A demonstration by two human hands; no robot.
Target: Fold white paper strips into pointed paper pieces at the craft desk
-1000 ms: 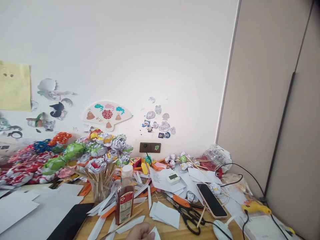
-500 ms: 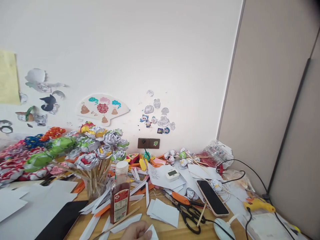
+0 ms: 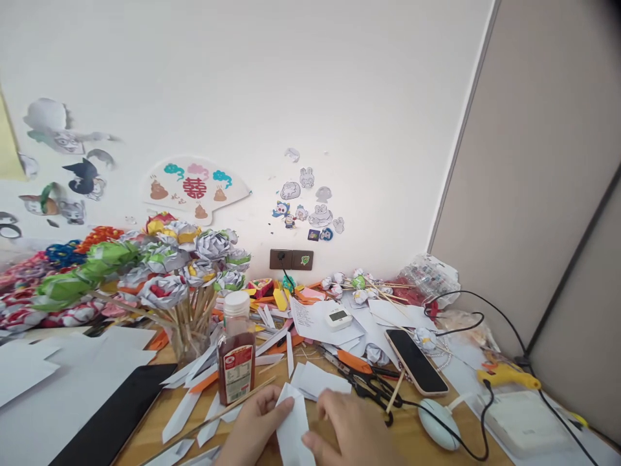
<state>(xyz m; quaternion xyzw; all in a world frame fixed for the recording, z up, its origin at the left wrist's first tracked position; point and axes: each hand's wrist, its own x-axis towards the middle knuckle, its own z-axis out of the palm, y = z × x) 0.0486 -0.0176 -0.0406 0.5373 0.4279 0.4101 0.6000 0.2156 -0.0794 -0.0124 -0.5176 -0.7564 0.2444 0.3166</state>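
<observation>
You have a folded piece of white paper (image 3: 292, 428) above the worktop (image 3: 150, 424), near the middle of its front edge. Your left hand (image 3: 262, 424) has it, the fingers clamped on the paper's left side with the thumb lying across its face. Your right hand (image 3: 356, 430) is at the other side: thumb and index finger are apart, the thumb tip at the paper's lower right edge; you cannot tell from here whether it presses.

Just behind the paper, farther from the front edge, lies a small pile of white paper pieces (image 3: 320, 380), partly covered by your right hand. Black-handled scissors (image 3: 358, 380) lie to the right of the pile, and beyond them a phone (image 3: 418, 362) rests face up. To your left, a bottle (image 3: 237, 369) with a white cap stands upright, loose paper strips around its base. A dark flat panel (image 3: 116, 408) lies towards the left front corner. Behind the bottle and to its left, paper flowers (image 3: 165, 291) stand on sticks. A yellow glue gun (image 3: 509, 378) lies near the right edge.
</observation>
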